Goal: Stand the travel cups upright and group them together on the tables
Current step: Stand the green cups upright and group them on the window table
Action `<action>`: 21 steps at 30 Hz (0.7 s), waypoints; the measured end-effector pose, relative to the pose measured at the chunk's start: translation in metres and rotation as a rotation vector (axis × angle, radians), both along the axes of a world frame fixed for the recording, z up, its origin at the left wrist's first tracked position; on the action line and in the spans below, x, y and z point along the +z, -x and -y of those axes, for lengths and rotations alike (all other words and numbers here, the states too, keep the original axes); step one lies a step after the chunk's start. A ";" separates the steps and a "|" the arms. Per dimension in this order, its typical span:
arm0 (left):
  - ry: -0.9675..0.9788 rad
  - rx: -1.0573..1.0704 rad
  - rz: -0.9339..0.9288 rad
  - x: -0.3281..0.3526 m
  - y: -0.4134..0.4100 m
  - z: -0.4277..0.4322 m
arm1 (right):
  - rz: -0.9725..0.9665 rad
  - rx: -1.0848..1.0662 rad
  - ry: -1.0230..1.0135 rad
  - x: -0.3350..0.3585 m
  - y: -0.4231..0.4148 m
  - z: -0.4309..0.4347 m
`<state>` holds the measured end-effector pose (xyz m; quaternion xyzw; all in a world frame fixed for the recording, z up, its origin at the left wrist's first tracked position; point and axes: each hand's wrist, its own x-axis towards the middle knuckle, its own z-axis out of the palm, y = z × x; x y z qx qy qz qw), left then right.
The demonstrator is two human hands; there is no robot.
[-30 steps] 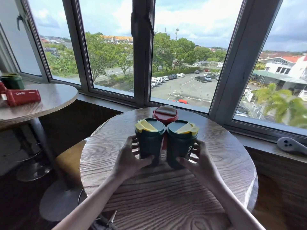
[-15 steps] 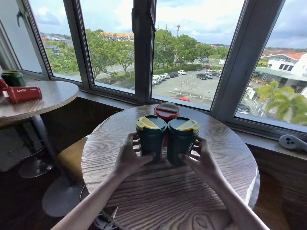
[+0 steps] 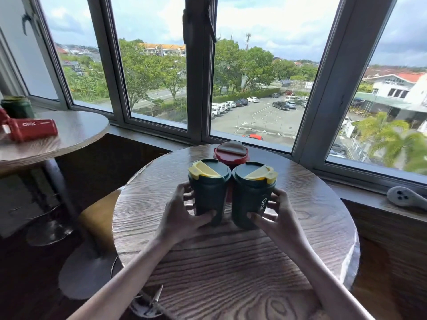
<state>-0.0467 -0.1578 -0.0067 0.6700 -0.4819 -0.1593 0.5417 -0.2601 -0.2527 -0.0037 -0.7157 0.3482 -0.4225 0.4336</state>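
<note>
- Gripping touching, upright cups: left hand [image 3: 182,218] wraps left dark-green yellow-lidded plastic cup [image 3: 208,192], right hand [image 3: 277,219] wraps right twin [image 3: 250,197].
- Red plastic cup [image 3: 231,155] upright just beyond both hands; this group looks done.
- Far left of left hand: toppled red cylindrical cup [image 3: 34,130], not yet stood.

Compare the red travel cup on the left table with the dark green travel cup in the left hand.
The red travel cup lies on its side; the dark green cup stands upright, gripped by the left hand. Red sits on the side table, green on the round wooden table. Both are travel cups.
</note>
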 end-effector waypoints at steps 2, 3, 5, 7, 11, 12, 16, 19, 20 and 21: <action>-0.004 -0.002 -0.001 -0.001 -0.001 0.000 | -0.009 -0.003 0.007 0.000 0.000 0.000; -0.004 -0.002 0.003 -0.001 -0.001 0.000 | -0.010 -0.002 0.011 -0.001 0.000 0.001; -0.002 -0.002 0.012 -0.001 -0.001 0.000 | -0.006 0.005 0.014 -0.001 0.000 0.002; 0.008 -0.010 0.020 -0.002 -0.001 0.000 | -0.004 0.012 0.021 -0.001 0.000 0.001; -0.021 -0.020 0.055 -0.002 -0.004 -0.001 | 0.012 0.074 0.019 0.003 0.007 -0.001; -0.046 -0.034 0.060 -0.002 -0.006 -0.003 | 0.067 0.065 0.004 0.007 0.009 -0.001; -0.174 -0.071 0.223 0.002 -0.027 -0.024 | 0.260 -0.129 0.103 0.044 0.017 0.014; -0.287 -0.020 0.556 0.003 -0.052 -0.039 | 0.134 -0.138 0.253 0.095 0.011 0.035; -0.366 0.002 0.653 0.004 -0.057 -0.043 | 0.010 -0.073 0.294 0.114 0.004 0.043; -0.480 0.013 0.729 0.003 -0.062 -0.045 | -0.156 0.011 0.331 0.131 -0.005 0.051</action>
